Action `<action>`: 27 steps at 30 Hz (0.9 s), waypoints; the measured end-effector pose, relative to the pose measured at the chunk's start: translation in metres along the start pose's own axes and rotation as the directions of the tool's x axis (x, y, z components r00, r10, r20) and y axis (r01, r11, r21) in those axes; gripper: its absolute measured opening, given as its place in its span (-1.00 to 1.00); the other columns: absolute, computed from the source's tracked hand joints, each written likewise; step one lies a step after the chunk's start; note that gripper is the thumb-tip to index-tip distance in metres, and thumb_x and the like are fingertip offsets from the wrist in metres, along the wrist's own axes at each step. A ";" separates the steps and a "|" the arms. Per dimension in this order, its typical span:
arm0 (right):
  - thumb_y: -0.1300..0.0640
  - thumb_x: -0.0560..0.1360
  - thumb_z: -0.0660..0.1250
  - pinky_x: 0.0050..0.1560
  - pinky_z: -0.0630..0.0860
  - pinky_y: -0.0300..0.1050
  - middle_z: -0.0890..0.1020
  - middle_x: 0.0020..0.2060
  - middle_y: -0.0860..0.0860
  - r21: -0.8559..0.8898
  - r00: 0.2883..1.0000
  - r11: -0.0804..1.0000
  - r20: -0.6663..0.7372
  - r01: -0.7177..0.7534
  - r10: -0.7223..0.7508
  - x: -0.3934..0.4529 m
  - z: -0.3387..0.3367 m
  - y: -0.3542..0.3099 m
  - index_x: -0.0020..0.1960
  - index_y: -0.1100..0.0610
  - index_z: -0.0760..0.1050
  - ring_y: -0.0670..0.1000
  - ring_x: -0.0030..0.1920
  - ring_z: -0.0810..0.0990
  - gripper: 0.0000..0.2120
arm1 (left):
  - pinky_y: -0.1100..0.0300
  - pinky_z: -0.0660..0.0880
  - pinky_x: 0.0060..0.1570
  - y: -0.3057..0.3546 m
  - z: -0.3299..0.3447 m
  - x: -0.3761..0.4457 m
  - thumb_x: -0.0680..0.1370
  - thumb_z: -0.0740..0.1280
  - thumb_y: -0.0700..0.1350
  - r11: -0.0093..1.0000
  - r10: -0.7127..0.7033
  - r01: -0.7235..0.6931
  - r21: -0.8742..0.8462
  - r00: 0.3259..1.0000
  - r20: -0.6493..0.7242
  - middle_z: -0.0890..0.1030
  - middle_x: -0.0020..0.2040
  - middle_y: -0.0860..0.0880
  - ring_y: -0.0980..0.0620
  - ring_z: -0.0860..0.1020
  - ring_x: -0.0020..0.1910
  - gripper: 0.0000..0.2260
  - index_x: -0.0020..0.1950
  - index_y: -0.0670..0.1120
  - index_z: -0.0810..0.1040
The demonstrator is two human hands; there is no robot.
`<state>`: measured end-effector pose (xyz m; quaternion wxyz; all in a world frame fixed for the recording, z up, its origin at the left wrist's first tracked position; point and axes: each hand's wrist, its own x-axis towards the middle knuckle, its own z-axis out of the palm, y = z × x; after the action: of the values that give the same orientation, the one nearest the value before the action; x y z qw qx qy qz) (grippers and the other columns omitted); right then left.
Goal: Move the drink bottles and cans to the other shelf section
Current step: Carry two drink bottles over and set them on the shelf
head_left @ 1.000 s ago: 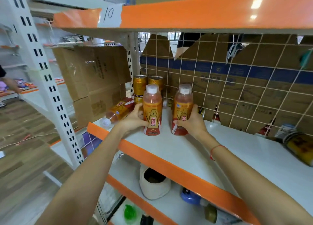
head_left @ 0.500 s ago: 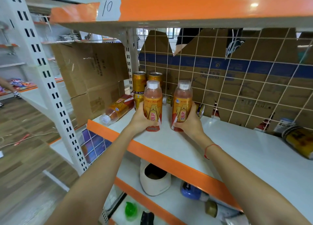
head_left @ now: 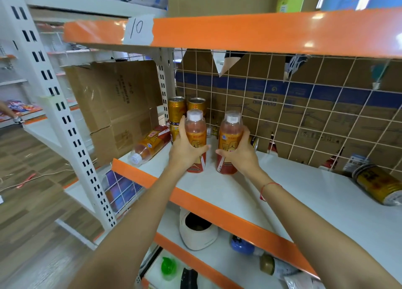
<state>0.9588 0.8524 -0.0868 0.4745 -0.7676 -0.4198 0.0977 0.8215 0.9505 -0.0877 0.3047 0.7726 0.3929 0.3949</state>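
Observation:
Two upright orange drink bottles with white caps stand on the white shelf (head_left: 304, 193). My left hand (head_left: 185, 151) grips the left bottle (head_left: 196, 134) around its middle. My right hand (head_left: 239, 156) grips the right bottle (head_left: 230, 136) the same way. Behind them stand gold cans (head_left: 176, 109), stacked at the shelf's back left corner. A third orange bottle (head_left: 150, 145) lies on its side at the left end. Another gold can (head_left: 378, 184) lies on its side at the far right.
An orange-edged upper shelf (head_left: 261, 32) labelled 10 hangs close above. A wire grid with cardboard behind (head_left: 304, 106) backs the shelf. A white upright post (head_left: 65, 119) stands to the left. The lower shelf holds a white pot (head_left: 198, 232) and small bottles.
Both hands have shifted up the bottles and wrapped more fully around them. The bottles stay upright at about the same place on the shelf; the camera has moved closer.

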 end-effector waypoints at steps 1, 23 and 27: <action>-0.03 0.35 0.51 0.20 0.47 0.14 0.44 0.31 0.07 -0.028 1.000 1.000 -0.012 -0.006 0.006 0.000 0.001 -0.002 0.49 -0.01 -0.05 0.15 0.26 0.48 -0.05 | -0.16 0.49 0.19 0.001 0.001 -0.001 0.37 0.51 0.06 0.999 -0.017 0.017 0.039 1.000 -0.002 0.40 0.37 -0.06 -0.12 0.48 0.27 -0.05 0.50 0.16 -0.12; 0.06 0.34 0.52 0.05 0.53 0.09 0.53 0.19 0.14 -0.128 0.996 0.991 -0.077 -0.048 0.038 -0.035 -0.063 -0.010 0.44 0.09 0.03 0.21 0.11 0.57 -0.13 | -0.01 0.50 0.07 0.064 -0.005 -0.035 0.35 0.53 -0.02 0.998 -0.046 0.046 0.031 0.999 0.011 0.52 0.22 -0.08 -0.15 0.54 0.15 -0.23 0.41 0.02 0.14; 0.07 0.33 0.52 0.01 0.56 0.10 0.55 0.15 0.14 -0.119 0.993 0.993 -0.117 -0.025 0.011 -0.053 -0.090 -0.009 0.42 0.07 0.05 0.20 0.07 0.59 -0.14 | 0.07 0.49 -0.02 0.083 -0.003 -0.061 0.36 0.52 -0.03 0.999 -0.050 0.049 0.018 0.998 0.030 0.54 0.19 -0.10 -0.16 0.55 0.11 -0.21 0.44 0.03 0.11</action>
<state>0.9701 0.7570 -0.0442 0.4502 -0.8029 -0.3895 0.0319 0.8265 0.8571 -0.0436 0.3138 0.7711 0.4105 0.3720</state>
